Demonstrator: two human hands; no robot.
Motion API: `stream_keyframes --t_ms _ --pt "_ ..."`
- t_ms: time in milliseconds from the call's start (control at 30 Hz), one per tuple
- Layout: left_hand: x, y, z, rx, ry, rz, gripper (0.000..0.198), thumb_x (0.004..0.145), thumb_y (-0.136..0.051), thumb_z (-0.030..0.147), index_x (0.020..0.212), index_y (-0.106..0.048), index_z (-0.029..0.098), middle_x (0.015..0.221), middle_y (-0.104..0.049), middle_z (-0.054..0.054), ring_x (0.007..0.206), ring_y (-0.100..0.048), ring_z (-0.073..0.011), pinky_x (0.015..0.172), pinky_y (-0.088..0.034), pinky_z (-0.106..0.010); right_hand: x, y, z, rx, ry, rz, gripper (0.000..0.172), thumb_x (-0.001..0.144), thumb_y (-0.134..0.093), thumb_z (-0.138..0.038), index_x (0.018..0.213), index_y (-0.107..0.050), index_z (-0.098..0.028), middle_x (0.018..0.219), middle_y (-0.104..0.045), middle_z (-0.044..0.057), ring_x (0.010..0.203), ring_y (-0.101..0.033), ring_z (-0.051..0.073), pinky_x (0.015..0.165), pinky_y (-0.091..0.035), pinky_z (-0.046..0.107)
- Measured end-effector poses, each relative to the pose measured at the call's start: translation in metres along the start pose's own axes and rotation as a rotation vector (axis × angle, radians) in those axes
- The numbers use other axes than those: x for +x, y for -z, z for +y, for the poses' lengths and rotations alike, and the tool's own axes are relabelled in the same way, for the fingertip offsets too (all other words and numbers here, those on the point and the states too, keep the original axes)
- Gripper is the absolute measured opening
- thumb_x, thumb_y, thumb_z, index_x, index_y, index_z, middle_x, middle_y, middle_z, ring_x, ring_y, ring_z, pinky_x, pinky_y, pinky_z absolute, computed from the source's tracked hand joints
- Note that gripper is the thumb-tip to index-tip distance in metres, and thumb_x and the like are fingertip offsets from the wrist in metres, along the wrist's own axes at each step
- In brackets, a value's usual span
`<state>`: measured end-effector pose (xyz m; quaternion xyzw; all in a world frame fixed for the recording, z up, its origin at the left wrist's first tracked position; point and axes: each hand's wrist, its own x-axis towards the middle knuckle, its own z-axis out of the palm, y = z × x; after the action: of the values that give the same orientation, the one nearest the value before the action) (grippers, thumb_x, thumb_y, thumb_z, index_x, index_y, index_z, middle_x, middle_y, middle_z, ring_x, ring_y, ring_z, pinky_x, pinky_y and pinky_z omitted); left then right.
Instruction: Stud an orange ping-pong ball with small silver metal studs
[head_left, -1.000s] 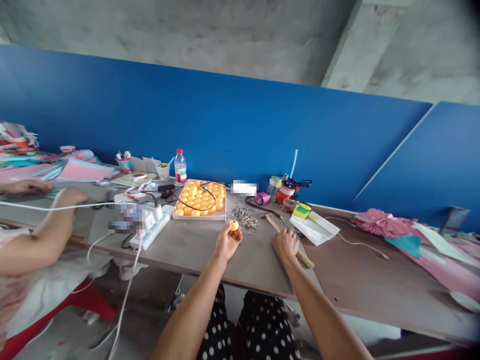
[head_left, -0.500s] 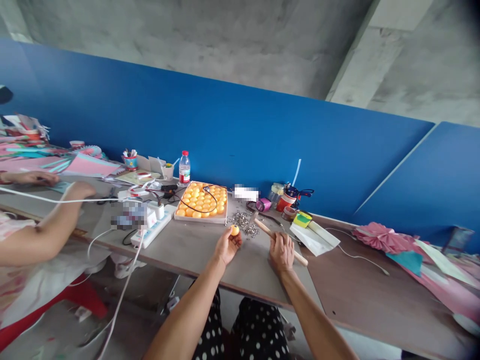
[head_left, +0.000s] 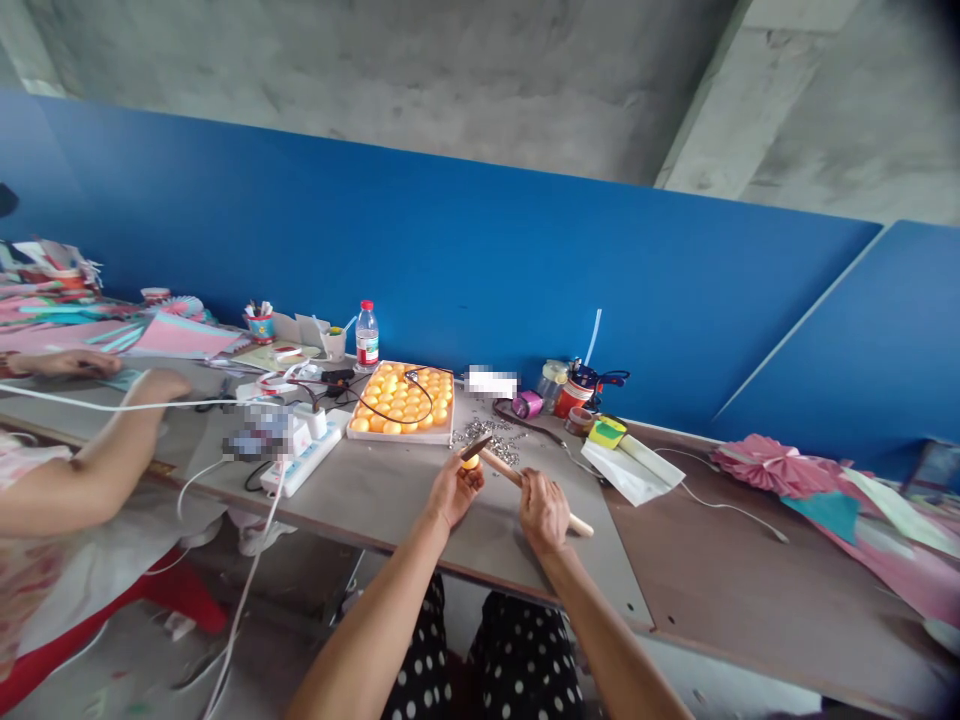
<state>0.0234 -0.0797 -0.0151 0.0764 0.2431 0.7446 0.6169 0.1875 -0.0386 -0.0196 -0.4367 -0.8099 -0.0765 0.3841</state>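
Observation:
My left hand (head_left: pixel 454 492) holds an orange ball (head_left: pixel 470 462), the size and look of a ping-pong ball, above the table. My right hand (head_left: pixel 544 508) is wrapped round the wooden handle of a hammer (head_left: pixel 501 465). The hammer's dark head lies over the top of the ball; whether they touch I cannot tell. Just beyond both hands, many small shiny metal pieces (head_left: pixel 504 438) are scattered on the table. Behind my left hand sits a shallow box (head_left: pixel 397 437) filled with rows of similar orange balls.
A white power strip (head_left: pixel 304 460) with plugs and cables lies at the left, near a co-worker's arm (head_left: pixel 112 450). A bottle (head_left: pixel 367 335) stands behind the box. Rightward are a purple roll (head_left: pixel 527 404), a red tool cup (head_left: pixel 574 397), white paper (head_left: pixel 637 478) and pink folded paper (head_left: pixel 765 468).
My right hand has moved left with the hammer, bringing its head from over the metal pieces to the ball. My left hand stays in nearly the same place, holding the ball.

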Motion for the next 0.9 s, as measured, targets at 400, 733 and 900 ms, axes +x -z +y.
stream_keyframes --t_ms 400,733,900 --pt "0.0 -0.001 0.0 0.022 0.001 0.024 0.016 0.077 -0.062 0.026 0.083 -0.056 0.012 0.067 -0.063 -0.006 0.056 -0.06 -0.0113 0.057 -0.05 -0.024 -0.006 -0.004 0.013 -0.073 -0.066 0.063 0.031 0.094 -0.03 -0.029 0.098 -0.057 -0.016 0.088 -0.066 0.008 0.081 -0.058 0.017 0.076 -0.031 0.028" --pt "-0.003 -0.003 -0.001 0.085 -0.014 -0.022 0.025 0.074 -0.065 0.026 0.095 -0.056 0.016 0.068 -0.062 -0.003 0.055 -0.06 -0.0131 0.056 -0.047 -0.025 -0.003 -0.005 0.009 -0.097 -0.111 0.0 0.034 0.094 -0.027 -0.032 0.092 -0.058 -0.018 0.083 -0.065 0.006 0.079 -0.056 0.017 0.077 -0.029 0.028" --pt "0.0 -0.001 -0.002 0.069 -0.02 -0.027 0.025 0.074 -0.065 0.028 0.094 -0.055 0.016 0.067 -0.061 -0.003 0.055 -0.059 -0.012 0.057 -0.047 -0.026 -0.006 -0.001 0.01 -0.06 -0.055 0.02 0.032 0.094 -0.028 -0.03 0.091 -0.058 -0.018 0.081 -0.065 0.005 0.076 -0.056 0.016 0.076 -0.028 0.027"
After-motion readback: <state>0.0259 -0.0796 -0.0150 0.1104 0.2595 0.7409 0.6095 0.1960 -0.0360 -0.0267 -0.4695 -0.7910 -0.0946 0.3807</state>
